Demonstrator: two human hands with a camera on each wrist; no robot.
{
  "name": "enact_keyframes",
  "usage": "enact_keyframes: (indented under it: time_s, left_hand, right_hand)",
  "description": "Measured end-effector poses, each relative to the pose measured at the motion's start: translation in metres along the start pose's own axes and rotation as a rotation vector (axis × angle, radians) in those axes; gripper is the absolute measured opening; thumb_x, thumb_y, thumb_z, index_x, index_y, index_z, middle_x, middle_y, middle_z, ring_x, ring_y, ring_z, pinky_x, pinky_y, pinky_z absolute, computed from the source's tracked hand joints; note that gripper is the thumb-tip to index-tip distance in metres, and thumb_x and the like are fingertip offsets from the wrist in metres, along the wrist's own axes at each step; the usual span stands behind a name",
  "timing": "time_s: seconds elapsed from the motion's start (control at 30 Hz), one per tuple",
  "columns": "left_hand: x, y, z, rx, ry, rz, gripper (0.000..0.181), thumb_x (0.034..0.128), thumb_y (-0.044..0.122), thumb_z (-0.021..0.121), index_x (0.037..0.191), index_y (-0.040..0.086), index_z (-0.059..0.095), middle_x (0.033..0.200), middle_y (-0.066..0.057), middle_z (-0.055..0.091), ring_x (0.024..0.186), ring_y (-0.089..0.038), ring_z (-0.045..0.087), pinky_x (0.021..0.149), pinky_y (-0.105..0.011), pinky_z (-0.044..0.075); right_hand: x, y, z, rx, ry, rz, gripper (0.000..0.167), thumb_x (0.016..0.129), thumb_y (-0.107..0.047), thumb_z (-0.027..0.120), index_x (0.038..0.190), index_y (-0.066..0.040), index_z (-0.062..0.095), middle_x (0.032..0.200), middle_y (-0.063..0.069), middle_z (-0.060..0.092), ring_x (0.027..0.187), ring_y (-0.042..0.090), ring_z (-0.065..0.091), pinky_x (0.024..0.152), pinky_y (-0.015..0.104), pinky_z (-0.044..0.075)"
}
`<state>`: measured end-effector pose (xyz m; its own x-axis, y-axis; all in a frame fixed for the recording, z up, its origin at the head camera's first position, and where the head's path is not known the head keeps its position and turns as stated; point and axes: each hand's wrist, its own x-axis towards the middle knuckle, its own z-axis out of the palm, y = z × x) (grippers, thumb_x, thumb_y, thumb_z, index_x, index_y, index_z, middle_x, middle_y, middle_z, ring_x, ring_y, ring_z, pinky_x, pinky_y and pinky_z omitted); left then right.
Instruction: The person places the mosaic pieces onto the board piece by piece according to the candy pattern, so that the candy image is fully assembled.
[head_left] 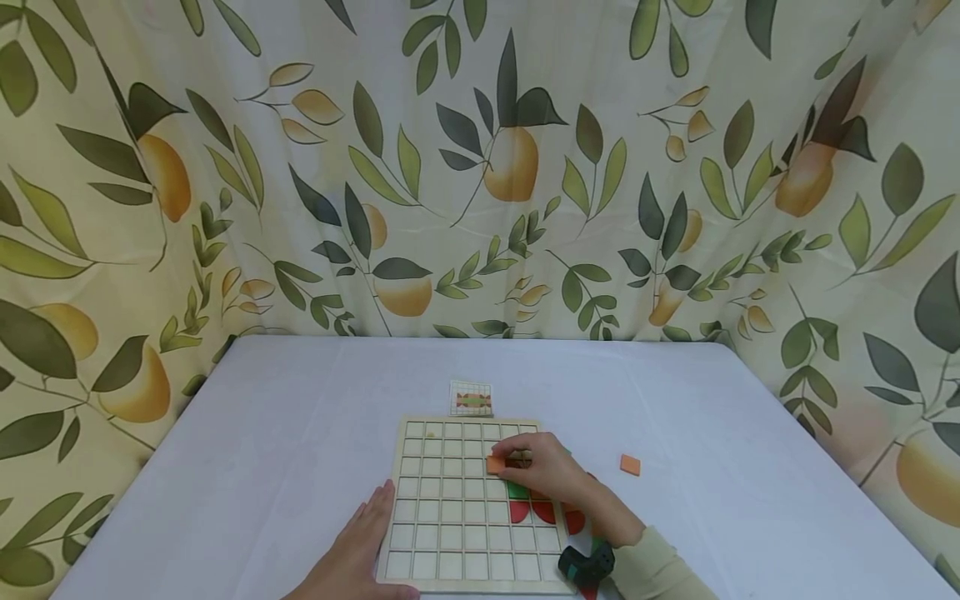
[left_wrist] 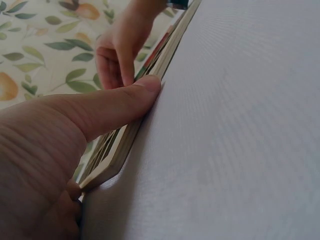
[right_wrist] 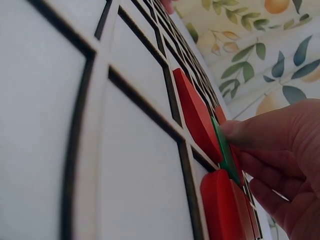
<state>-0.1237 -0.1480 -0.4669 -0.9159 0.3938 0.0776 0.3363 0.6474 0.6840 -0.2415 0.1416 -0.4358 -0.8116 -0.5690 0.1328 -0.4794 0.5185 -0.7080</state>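
Note:
A pale wooden grid board (head_left: 450,540) lies on the white table. Between thumb and fingertips, my right hand (head_left: 551,468) pinches an orange square tile (head_left: 495,465) over the board's right half. Just below that hand sit a green tile (head_left: 518,491) and red rounded tiles (head_left: 519,512) in the grid's cells; the hand hides some cells behind it. In the right wrist view, red (right_wrist: 197,117) and green (right_wrist: 227,155) tiles stand by the thumb. My left hand (head_left: 351,546) rests along the board's left edge with straight fingers, its thumb (left_wrist: 125,105) lying on the near edge.
Behind the board lies a small pattern card (head_left: 472,398). A loose orange tile (head_left: 630,465) is on the table to the right. More tiles, including a red one (head_left: 575,522), lie beside the board's right edge, partly hidden by the right forearm. A patterned curtain (head_left: 480,167) surrounds the table.

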Motion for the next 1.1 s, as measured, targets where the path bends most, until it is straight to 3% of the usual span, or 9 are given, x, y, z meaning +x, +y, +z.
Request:
enact_keyframes:
  time_s: [0.4,0.8,1.1]
  left_hand:
    - [-0.0003,-0.0001,-0.0006,-0.009,-0.009,-0.001,0.127,0.0612,0.065,0.071,0.142,-0.01,0.008,0.148,-0.023,0.015,0.135,-0.036,0.011,0.095,-0.003,-0.009]
    - [-0.0001,0.0013,-0.0013,-0.012,-0.012,-0.009,0.128,0.0606,0.064,0.072,0.142,-0.01,0.007,0.148,-0.024,0.015,0.135,-0.037,0.01,0.095,-0.003,-0.01]
    - [0.0001,0.0023,-0.0021,-0.015,-0.022,-0.015,0.128,0.061,0.063,0.072,0.142,-0.01,0.007,0.148,-0.024,0.016,0.135,-0.037,0.01,0.095,-0.003,-0.011]
  right_hand:
    - [0.0012,-0.0043,0.0005,0.018,-0.002,0.041,0.024,0.08,-0.008,0.071,0.104,-0.005,0.068,0.098,0.0,0.066,0.095,0.016,0.06,0.08,0.031,0.051]
    - [0.0031,-0.0044,-0.0017,0.005,-0.01,0.013,0.023,0.079,-0.007,0.072,0.102,-0.005,0.069,0.096,0.0,0.067,0.093,0.015,0.061,0.078,0.029,0.051]
    - [0.0024,-0.0039,-0.0006,0.023,-0.002,0.035,0.023,0.078,-0.008,0.073,0.101,-0.007,0.07,0.095,-0.001,0.067,0.093,0.014,0.06,0.079,0.029,0.051]
